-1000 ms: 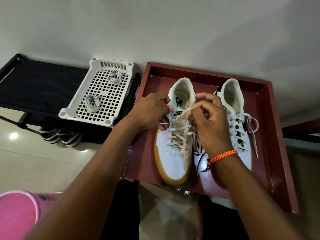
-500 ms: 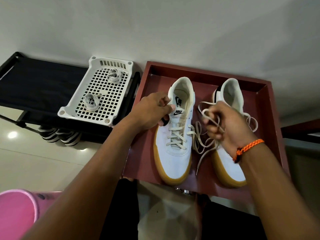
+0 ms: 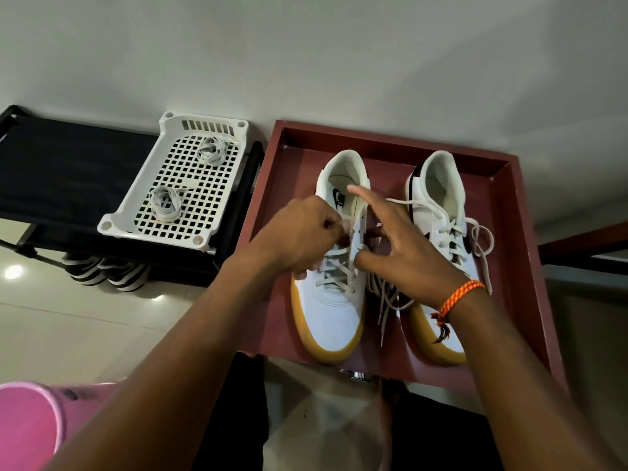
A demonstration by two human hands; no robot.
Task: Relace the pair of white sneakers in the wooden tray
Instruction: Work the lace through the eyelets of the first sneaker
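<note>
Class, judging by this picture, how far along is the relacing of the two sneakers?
Done: nothing finished. In hand: both hands, left hand and right hand, work the left sneaker's upper eyelets. Left: the right sneaker keeps a loosened lace; two coiled laces wait in the white basket.

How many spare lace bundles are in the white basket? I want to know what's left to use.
2: one lace bundle near the white basket's far end, another near its front left. None looks hidden.

Left hand (image 3: 306,232) curled into a pinch, right hand (image 3: 404,253) beside it, fingers (image 3: 363,195) spread.
</note>
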